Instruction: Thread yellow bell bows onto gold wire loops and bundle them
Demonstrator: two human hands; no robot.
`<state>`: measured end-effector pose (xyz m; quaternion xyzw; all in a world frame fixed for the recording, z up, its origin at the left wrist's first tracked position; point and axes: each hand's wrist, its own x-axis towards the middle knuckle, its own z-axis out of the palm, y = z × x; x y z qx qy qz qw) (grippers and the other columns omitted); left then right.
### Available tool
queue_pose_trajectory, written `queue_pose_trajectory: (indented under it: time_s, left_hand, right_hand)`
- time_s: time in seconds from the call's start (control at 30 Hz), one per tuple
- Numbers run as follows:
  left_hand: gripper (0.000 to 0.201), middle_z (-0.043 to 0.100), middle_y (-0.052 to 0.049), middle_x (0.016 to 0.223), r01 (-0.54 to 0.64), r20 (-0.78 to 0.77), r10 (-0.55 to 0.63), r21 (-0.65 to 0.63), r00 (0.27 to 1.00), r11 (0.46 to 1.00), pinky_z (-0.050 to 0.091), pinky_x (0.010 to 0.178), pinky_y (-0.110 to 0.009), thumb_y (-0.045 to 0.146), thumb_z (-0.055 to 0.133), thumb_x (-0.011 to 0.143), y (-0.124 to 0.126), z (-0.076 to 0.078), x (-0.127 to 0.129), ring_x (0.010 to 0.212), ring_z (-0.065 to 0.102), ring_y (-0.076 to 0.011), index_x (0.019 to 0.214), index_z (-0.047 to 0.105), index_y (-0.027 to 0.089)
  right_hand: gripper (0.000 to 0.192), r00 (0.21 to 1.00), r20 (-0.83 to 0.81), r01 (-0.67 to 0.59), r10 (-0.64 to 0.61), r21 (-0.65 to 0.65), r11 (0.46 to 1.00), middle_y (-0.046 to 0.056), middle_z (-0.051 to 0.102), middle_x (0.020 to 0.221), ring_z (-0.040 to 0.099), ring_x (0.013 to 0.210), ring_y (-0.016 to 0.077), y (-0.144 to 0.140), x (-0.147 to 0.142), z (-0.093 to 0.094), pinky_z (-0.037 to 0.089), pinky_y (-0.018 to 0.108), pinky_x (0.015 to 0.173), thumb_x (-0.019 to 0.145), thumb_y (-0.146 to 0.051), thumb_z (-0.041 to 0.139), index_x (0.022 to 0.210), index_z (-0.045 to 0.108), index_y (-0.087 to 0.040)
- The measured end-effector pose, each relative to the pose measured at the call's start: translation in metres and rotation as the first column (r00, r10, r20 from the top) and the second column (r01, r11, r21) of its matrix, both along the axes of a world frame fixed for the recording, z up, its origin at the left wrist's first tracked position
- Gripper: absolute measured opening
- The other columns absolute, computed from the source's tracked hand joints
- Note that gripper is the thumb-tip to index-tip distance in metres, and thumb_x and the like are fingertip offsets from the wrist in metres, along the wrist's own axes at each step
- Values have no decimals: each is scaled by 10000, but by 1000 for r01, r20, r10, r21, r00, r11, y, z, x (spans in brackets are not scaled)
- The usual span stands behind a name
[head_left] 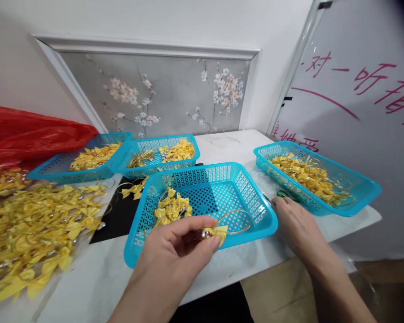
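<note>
Left hand pinches yellow bow over front basket rim | gold loop could snag the mesh | right hand flat on desk by green object (maybe a tool), grasping nothing | loose grip risks dropping bow

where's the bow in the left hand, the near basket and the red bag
bow (220, 232), head view, on the yellow ribbon pinched by the left hand's fingertips
near basket (208, 190), head view, on its bare mesh floor
red bag (33, 132), head view, on its crumpled plastic at far left
</note>
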<state>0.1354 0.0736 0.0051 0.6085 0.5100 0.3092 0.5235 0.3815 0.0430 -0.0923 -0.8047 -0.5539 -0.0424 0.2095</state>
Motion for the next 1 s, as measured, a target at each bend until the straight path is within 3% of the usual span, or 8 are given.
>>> queue_pose_trajectory:
  time_s: [0.13, 0.2, 0.23, 0.3, 0.37, 0.5, 0.63, 1.0]
  left_hand:
    - [148, 679, 34, 580, -41, 49, 37, 66, 998, 997, 464, 523, -198, 285, 781, 651, 0, -8, 0, 555, 583, -115, 798, 787, 264]
    - [132, 712, 31, 613, -51, 71, 44, 101, 997, 994, 482, 522, -193, 278, 780, 657, -1, -13, 0, 565, 612, -119, 789, 789, 276]
    - [133, 723, 30, 626, -54, 73, 46, 117, 996, 992, 489, 522, -191, 280, 781, 660, -1, -15, 0, 569, 623, -121, 793, 789, 280]
    - [142, 739, 30, 646, -49, 60, 40, 144, 997, 988, 499, 524, -184, 284, 779, 671, -2, -17, 1, 577, 637, -122, 813, 788, 286]
    - [152, 752, 35, 665, -38, 51, 30, 160, 998, 986, 516, 541, -177, 276, 776, 677, -2, -15, 1, 592, 654, -121, 828, 786, 292]
    - [169, 786, 38, 720, -37, 54, 30, 141, 998, 989, 565, 591, -186, 211, 765, 653, -3, -9, 2, 637, 706, -137, 802, 786, 289]
    - [205, 797, 41, 738, -47, 40, 41, 163, 998, 986, 589, 613, -202, 167, 726, 652, -3, -6, 1, 660, 730, -152, 804, 786, 290]
    - [202, 802, 57, 742, -70, 61, 59, 188, 996, 980, 584, 627, -176, 173, 704, 678, -4, -10, 2, 672, 739, -137, 813, 781, 302]
  right_hand:
    - [198, 993, -65, 114, -103, 193, 975, 128, 627, 803, 636, 755, 270, -21, -2, 13, 473, 372, 653, 927, -158, 385, 992, 572, -144]
    - [245, 989, -136, 93, -55, 286, 954, 122, 651, 874, 655, 716, 232, -38, -15, 24, 519, 334, 621, 979, -265, 359, 1130, 527, -171]
    - [253, 968, -241, 25, 75, 386, 922, 124, 663, 947, 667, 723, 219, -46, -24, 30, 540, 317, 621, 985, -286, 373, 1163, 527, -193]
    - [258, 871, -259, -291, 418, 414, 862, 93, 669, 1006, 682, 839, 222, -58, -49, 38, 565, 286, 672, 964, -292, 448, 1202, 529, -234]
    - [241, 808, -212, -411, 549, 465, 784, 49, 672, 891, 681, 746, 189, -62, -74, 41, 565, 248, 611, 965, -294, 468, 1194, 527, -247]
    - [264, 819, -109, -472, 563, 431, 769, 69, 683, 832, 677, 610, 189, -55, -102, 38, 555, 268, 500, 1006, -303, 381, 1173, 551, -189]
    - [269, 798, -41, -544, 601, 380, 748, 76, 671, 786, 670, 549, 198, -47, -100, 38, 554, 286, 440, 999, -260, 376, 1150, 565, -141]
    - [293, 825, -62, -498, 562, 389, 775, 111, 671, 817, 683, 589, 224, -48, -99, 39, 578, 339, 489, 978, -218, 408, 1173, 584, -89]
